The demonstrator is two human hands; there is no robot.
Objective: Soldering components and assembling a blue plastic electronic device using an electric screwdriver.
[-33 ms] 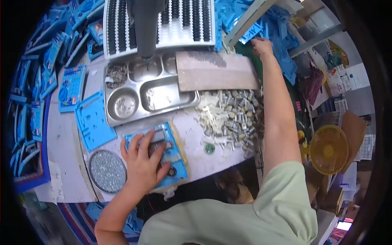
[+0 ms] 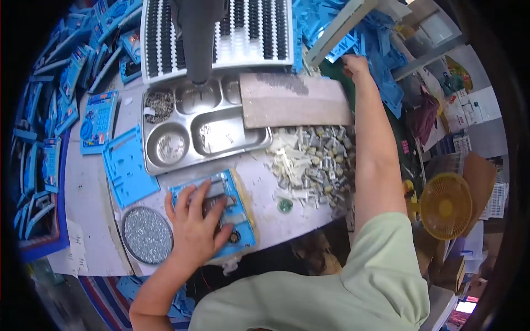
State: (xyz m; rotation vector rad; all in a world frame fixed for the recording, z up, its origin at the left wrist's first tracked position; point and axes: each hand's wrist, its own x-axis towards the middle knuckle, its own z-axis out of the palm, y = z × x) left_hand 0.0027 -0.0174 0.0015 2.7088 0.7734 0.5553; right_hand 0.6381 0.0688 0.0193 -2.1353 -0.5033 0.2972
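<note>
My left hand (image 2: pixel 193 226) lies over a blue plastic casing (image 2: pixel 243 219) near the table's front edge. Its fingers are spread on the casing and hide much of the grey and dark parts inside. A small round black part shows at the casing's lower right. My right arm stretches far forward to the right. There my right hand (image 2: pixel 355 65) is at the edge of a heap of blue plastic parts (image 2: pixel 381 41), fingers curled. Whatever they may hold is too small to make out.
A metal compartment tray (image 2: pixel 207 151) holds small metal pieces. Beside it are a cardboard sheet (image 2: pixel 292 105), a pile of small grey and white parts (image 2: pixel 317 160) and a dish of metal bits (image 2: pixel 146 234). A dark post (image 2: pixel 199 44) and slanted pale bar (image 2: pixel 339 33) stand ahead.
The whole view has shifted very slightly. Both hands stay at the same places, with my right fingers still curled by the blue heap.
</note>
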